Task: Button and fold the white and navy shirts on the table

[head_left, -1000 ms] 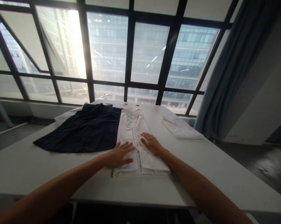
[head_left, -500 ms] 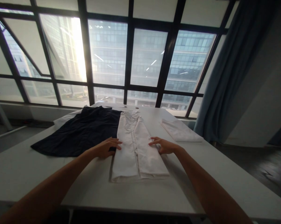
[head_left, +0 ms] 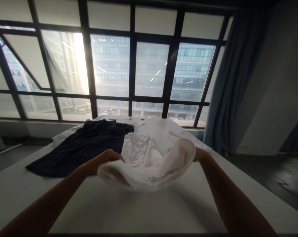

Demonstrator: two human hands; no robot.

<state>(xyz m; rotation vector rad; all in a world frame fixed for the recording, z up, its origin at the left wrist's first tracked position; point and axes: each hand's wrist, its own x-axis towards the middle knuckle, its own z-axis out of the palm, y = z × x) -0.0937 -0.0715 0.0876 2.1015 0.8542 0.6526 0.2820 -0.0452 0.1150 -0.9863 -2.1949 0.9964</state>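
A white shirt, with a collar at its far end and a front opening down the middle, lies partly on the white table. Its near end is raised and curls up at both sides, blurred by motion. My left hand is closed on the left edge, with some fingers hidden by the cloth. At the opposite edge my right hand grips the cloth, its fingers mostly behind the lifted flap. A dark navy garment lies spread flat, close to my left hand.
Behind my right hand lies a folded white cloth, partly covered by the raised flap. More white fabric sticks out under the dark garment. Large windows stand beyond the table, and a blue curtain hangs at the right.
The shirt lay flat with both hands resting on its side edges. Now its near end is lifted and bent up between my closed hands. The camera view has tilted slightly.
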